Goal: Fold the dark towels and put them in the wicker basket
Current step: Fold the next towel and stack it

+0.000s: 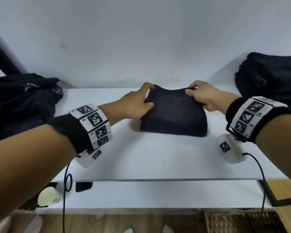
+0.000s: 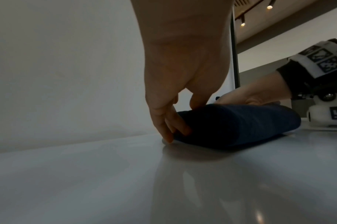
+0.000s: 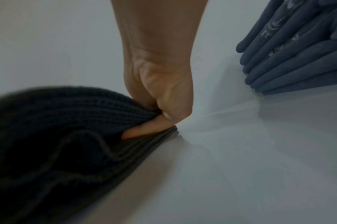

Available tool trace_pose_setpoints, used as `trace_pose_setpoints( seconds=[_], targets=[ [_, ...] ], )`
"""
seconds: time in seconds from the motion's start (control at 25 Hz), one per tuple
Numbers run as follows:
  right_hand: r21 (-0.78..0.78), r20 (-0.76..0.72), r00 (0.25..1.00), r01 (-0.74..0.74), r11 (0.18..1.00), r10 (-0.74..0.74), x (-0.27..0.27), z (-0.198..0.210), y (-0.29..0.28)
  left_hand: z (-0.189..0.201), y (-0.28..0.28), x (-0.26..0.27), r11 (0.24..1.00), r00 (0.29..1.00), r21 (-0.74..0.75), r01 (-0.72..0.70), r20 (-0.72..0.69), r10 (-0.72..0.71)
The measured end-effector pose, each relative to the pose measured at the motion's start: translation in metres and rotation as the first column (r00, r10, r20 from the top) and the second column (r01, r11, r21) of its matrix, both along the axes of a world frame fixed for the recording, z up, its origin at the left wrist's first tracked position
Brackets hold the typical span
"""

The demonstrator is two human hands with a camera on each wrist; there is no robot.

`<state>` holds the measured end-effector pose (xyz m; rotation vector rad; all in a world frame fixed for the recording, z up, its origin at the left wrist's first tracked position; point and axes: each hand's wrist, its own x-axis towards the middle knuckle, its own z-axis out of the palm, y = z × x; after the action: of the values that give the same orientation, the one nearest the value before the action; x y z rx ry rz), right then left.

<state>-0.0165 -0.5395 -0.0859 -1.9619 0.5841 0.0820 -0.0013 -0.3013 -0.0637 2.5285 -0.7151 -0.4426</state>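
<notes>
A dark folded towel (image 1: 173,115) lies in the middle of the white table (image 1: 141,158). My left hand (image 1: 141,98) holds its far left corner, thumb on top and fingers down the left side; the left wrist view shows those fingers (image 2: 171,125) against the towel's (image 2: 240,122) edge. My right hand (image 1: 200,96) pinches the far right corner; in the right wrist view the thumb and fingers (image 3: 164,119) grip the top layers of the towel (image 3: 67,136). The wicker basket (image 1: 242,222) sits on the floor at the lower right.
A crumpled heap of dark towels (image 1: 22,103) lies at the table's left. A stack of folded dark cloth (image 1: 272,76) (image 3: 298,57) stands at the right. A paper cup (image 1: 47,196) and a phone (image 1: 83,186) sit below the table's front edge. A white wall rises just behind.
</notes>
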Motion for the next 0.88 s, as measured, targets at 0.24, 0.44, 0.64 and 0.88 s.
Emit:
trace_pose_setpoints(
  seconds=[0.24,0.44,0.64,0.88],
  targets=[
    [-0.644,-0.083,0.955,-0.27,0.716,0.285,-0.013,0.046,0.017,0.006,-0.019,-0.004,0.987,0.974,0.143,0.079,0.2,-0.107],
    [-0.661,-0.512,0.717,-0.68,0.316,0.473,-0.035,0.014,0.04,-0.025,-0.047,-0.006,0.891,0.961,0.398,0.218,0.07,-0.266],
    [-0.591,-0.514,0.756,-0.654,0.472,0.405,-0.04,-0.013,0.04,-0.04,-0.048,-0.004,0.915,0.989,0.381,0.133,0.01,-0.148],
    [-0.358,-0.067,0.995,-0.094,0.929,0.075,-0.06,0.013,0.028,-0.02,-0.028,-0.008,0.98,0.993,0.175,-0.095,-0.054,0.106]
  ],
)
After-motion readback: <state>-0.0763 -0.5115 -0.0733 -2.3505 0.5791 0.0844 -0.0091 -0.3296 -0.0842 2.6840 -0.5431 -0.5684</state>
